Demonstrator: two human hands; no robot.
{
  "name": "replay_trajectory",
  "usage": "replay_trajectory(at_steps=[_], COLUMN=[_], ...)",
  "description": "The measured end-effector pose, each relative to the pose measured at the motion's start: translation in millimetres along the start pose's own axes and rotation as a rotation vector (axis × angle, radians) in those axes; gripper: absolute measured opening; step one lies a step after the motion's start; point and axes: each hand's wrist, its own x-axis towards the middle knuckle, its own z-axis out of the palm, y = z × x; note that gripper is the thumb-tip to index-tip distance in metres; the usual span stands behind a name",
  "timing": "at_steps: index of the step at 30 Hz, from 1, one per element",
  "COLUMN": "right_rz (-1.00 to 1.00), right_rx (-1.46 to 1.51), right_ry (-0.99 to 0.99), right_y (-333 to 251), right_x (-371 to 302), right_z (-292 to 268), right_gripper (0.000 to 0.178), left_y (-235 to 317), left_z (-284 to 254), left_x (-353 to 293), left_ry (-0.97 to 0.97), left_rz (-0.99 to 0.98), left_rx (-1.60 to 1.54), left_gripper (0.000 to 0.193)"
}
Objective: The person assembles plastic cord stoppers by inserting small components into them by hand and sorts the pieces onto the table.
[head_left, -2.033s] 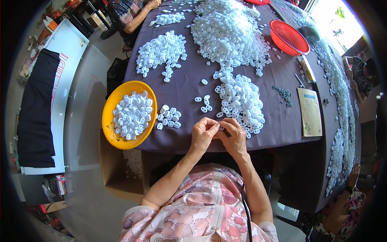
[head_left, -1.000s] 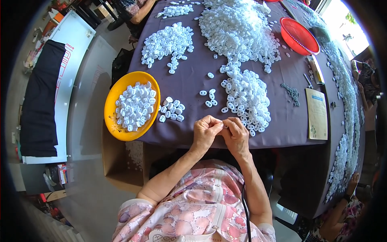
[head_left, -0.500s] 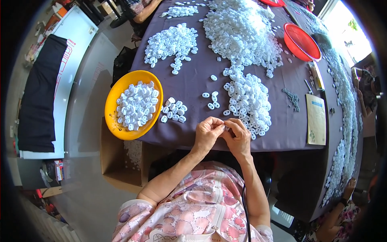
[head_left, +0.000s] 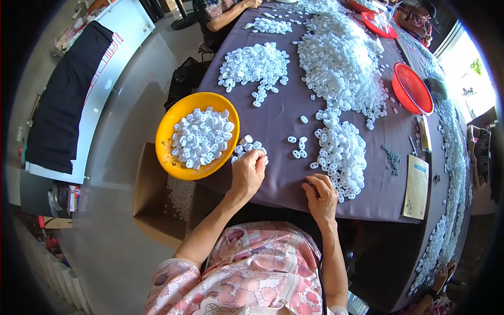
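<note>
A dark purple-grey cloth-covered table (head_left: 286, 181) runs away from us, its surface rippled with soft creases, and over on the left a smooth grey floor (head_left: 123, 168) stretches to a white panel (head_left: 94, 126) draped with black cloth (head_left: 65, 110). Bright light pours through an opening at upper right (head_left: 472, 65). Onto the table now: a big heap of small white oval two-holed pieces (head_left: 338, 63) spills toward the near edge in a smaller pile (head_left: 344, 155), and the right hand (head_left: 321, 198) hovers just beside it, fingers half-curled. Across the way, the left hand (head_left: 248, 172) is at a little cluster of white pieces (head_left: 245, 144), fingers bunched narrow and blocking part of it; whether either hand pinches a piece, I can't tell from here. Just beside sits a round yellow bowl (head_left: 167, 144) filled with more pieces, covering part of the open brown cardboard box (head_left: 149, 210) below. Over right, a tan paper envelope (head_left: 416, 189) lies near a small grey-green clump (head_left: 391, 158), with a round red plastic basket (head_left: 412, 89) beyond. Far left corner, a co-worker's forearm (head_left: 226, 20) rests at the table.
</note>
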Motion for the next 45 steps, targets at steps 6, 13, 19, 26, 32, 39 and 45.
replay_trajectory(at_steps=[6, 13, 19, 26, 32, 39, 45], right_rz=[0.166, -0.289, -0.47, -0.293, -0.096, -0.077, -0.764], right_rx=[0.16, 0.111, 0.689, 0.841, 0.945, 0.841, 0.833], right_ry=[-0.064, 0.375, 0.14, 0.195, -0.029, 0.168, 0.427], right_y=[-5, -124, -179, -200, -218, -224, -188], right_x=[1, 3, -22, -25, -11, -12, 3], right_z=[-13, -108, -146, -149, -160, -151, -136], right_gripper=[0.018, 0.003, 0.032, 0.019, 0.024, 0.017, 0.017], left_y=[47, 133, 184, 188, 189, 188, 183], left_z=[-37, -138, -154, -160, -160, -161, -155], left_x=[7, 17, 11, 27, 29, 35, 41], left_ry=[-0.181, 0.013, -0.105, -0.393, -0.371, -0.386, -0.387], left_rz=[-0.383, 0.245, 0.508, 0.473, 0.42, 0.386, 0.488], left_rx=[-0.467, -0.903, -1.174, -1.345, -1.403, -1.392, -1.401], left_gripper=[0.012, 0.006, 0.031, 0.02, 0.017, 0.015, 0.015])
